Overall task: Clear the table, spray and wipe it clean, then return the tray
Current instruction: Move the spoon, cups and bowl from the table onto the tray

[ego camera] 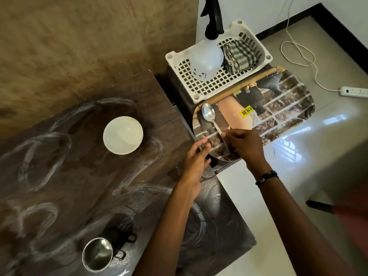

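A printed oval tray (pixel 278 108) lies on a low stand to the right of the dark wooden table (pixel 79 176). My left hand (pixel 196 162) grips the tray's near left rim. My right hand (pixel 245 144) pinches the handle of a steel spoon (pixel 209 115), whose bowl rests on the tray's left end. A white bowl (pixel 123 135) sits near the middle of the table. A steel cup (pixel 99 253) stands near the table's front edge. White chalky smears cover the tabletop.
A white plastic basket (pixel 211 84) behind the tray holds a clear spray bottle (pixel 207 54) with a black trigger and a folded checked cloth (pixel 239 54). A white cord and power strip (pixel 354 91) lie on the tiled floor at right.
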Tool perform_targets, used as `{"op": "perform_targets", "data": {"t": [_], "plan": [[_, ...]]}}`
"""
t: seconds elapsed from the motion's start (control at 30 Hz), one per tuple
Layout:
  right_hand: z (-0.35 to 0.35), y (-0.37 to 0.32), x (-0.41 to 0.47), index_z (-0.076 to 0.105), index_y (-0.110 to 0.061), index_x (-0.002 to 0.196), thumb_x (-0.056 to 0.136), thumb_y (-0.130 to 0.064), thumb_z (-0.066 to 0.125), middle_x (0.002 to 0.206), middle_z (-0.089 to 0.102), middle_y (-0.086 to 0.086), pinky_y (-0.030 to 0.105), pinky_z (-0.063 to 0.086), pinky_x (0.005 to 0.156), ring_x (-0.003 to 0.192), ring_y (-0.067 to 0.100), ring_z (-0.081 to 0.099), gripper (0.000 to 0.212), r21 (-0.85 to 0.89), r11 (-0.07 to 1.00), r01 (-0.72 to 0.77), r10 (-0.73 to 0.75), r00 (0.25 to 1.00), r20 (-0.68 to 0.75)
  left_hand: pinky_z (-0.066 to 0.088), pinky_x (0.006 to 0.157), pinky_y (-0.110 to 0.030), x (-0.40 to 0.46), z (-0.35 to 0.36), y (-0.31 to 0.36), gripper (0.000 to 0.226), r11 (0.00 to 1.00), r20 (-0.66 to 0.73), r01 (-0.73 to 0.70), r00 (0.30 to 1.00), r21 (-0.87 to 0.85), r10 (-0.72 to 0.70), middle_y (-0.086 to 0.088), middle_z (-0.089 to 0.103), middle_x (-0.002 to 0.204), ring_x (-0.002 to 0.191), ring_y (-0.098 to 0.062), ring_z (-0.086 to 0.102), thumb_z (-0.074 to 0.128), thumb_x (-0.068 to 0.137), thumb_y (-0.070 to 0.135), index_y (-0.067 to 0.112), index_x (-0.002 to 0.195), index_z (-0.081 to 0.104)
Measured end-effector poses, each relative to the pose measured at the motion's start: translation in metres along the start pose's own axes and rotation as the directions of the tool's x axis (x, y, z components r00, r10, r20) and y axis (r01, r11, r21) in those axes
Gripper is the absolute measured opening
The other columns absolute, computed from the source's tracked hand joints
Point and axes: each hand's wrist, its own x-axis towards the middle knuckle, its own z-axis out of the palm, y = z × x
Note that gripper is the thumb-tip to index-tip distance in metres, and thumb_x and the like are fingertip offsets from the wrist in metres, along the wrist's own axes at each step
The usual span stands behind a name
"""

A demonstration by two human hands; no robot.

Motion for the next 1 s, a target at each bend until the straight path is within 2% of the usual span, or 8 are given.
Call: {"op": "perform_targets", "data": {"t": [0.1, 0.17, 0.3, 0.43, 0.6, 0.8, 0.9, 1.0], "plan": [[0.001, 0.000, -0.011, 0.074, -0.013, 0.106, 0.087, -0.023, 0.069, 0.100, 0.071, -0.002, 0.003, 0.043, 0.068, 0.085, 0.007, 0.062, 0.022, -0.145, 0.983, 0.109, -0.118, 0.992, -0.053, 0.045, 0.100, -0.032, -0.009, -0.010, -0.002, 0.029, 0.999, 0.004, -0.043, 0.999, 0.025, 0.043, 0.002, 0.056, 0.128, 0.111, -0.007, 0.053, 0.050, 0.095, 0.021, 0.022, 0.123, 0.056], [0.003, -0.002, -0.025, 0.071, -0.010, 0.111, 0.090, -0.020, 0.065, 0.110, 0.068, 0.002, 0.008, 0.044, 0.073, 0.088, 0.008, 0.058, 0.024, -0.184, 0.968, 0.171, -0.193, 0.975, -0.109, 0.045, 0.098, -0.029, -0.017, -0.020, -0.004, 0.027, 0.998, -0.006, -0.068, 0.998, 0.017, 0.068, 0.002, 0.054, 0.129, 0.113, -0.005, 0.052, 0.049, 0.096, 0.020, 0.023, 0.122, 0.056], [0.020, -0.006, -0.073, 0.069, -0.009, 0.111, 0.093, -0.013, 0.061, 0.112, 0.067, 0.006, -0.003, 0.040, 0.069, 0.090, 0.011, 0.060, 0.021, -0.086, 0.968, 0.234, -0.242, 0.965, -0.104, 0.048, 0.096, -0.029, -0.045, -0.045, -0.007, 0.030, 0.991, -0.050, -0.131, 0.990, -0.028, 0.130, 0.003, 0.054, 0.127, 0.118, -0.010, 0.054, 0.050, 0.095, 0.018, 0.019, 0.124, 0.055], [0.055, 0.003, -0.140, 0.068, -0.016, 0.111, 0.093, -0.017, 0.061, 0.106, 0.067, -0.002, 0.001, 0.044, 0.075, 0.096, 0.012, 0.064, 0.019, -0.030, 0.969, 0.244, -0.242, 0.969, 0.053, 0.050, 0.093, -0.029, -0.090, -0.087, -0.022, 0.028, 0.984, -0.091, -0.178, 0.980, -0.024, 0.175, 0.006, 0.059, 0.127, 0.112, -0.010, 0.059, 0.051, 0.093, 0.020, 0.019, 0.120, 0.057], [0.115, 0.021, -0.227, 0.065, -0.036, 0.103, 0.094, -0.020, 0.058, 0.104, 0.067, -0.016, 0.027, 0.053, 0.086, 0.099, 0.007, 0.065, 0.020, -0.015, 0.960, 0.281, -0.268, 0.928, 0.259, 0.054, 0.083, -0.025, -0.156, -0.166, -0.056, 0.023, 0.979, -0.198, -0.202, 0.960, 0.005, 0.199, 0.002, 0.064, 0.121, 0.103, -0.012, 0.065, 0.049, 0.093, 0.016, 0.014, 0.113, 0.060], [0.166, 0.028, -0.285, 0.068, -0.019, 0.112, 0.095, -0.017, 0.057, 0.111, 0.067, -0.004, 0.030, 0.054, 0.090, 0.100, 0.005, 0.062, 0.020, -0.046, 0.951, 0.307, -0.278, 0.908, 0.313, 0.054, 0.080, -0.023, -0.213, -0.240, -0.084, 0.022, 0.972, -0.313, -0.233, 0.924, -0.002, 0.221, 0.001, 0.068, 0.110, 0.095, -0.008, 0.066, 0.049, 0.093, 0.012, 0.010, 0.111, 0.062], [0.183, 0.033, -0.300, 0.067, -0.009, 0.114, 0.098, -0.013, 0.051, 0.116, 0.068, 0.005, 0.024, 0.046, 0.091, 0.105, 0.016, 0.062, 0.024, -0.105, 0.941, 0.322, -0.280, 0.915, 0.290, 0.053, 0.078, -0.019, -0.233, -0.269, -0.095, 0.023, 0.966, -0.332, -0.258, 0.913, -0.017, 0.238, 0.003, 0.067, 0.107, 0.089, -0.002, 0.065, 0.047, 0.095, 0.012, 0.006, 0.113, 0.060], [0.191, 0.040, -0.310, 0.066, -0.004, 0.115, 0.100, -0.012, 0.046, 0.116, 0.068, 0.009, 0.017, 0.040, 0.086, 0.101, 0.013, 0.059, 0.027, -0.174, 0.921, 0.347, -0.290, 0.913, 0.287, 0.052, 0.082, -0.020, -0.246, -0.292, -0.104, 0.024, 0.971, -0.338, -0.235, 0.918, -0.038, 0.209, 0.005, 0.065, 0.115, 0.097, -0.008, 0.064, 0.046, 0.096, 0.015, 0.007, 0.115, 0.058]]}}
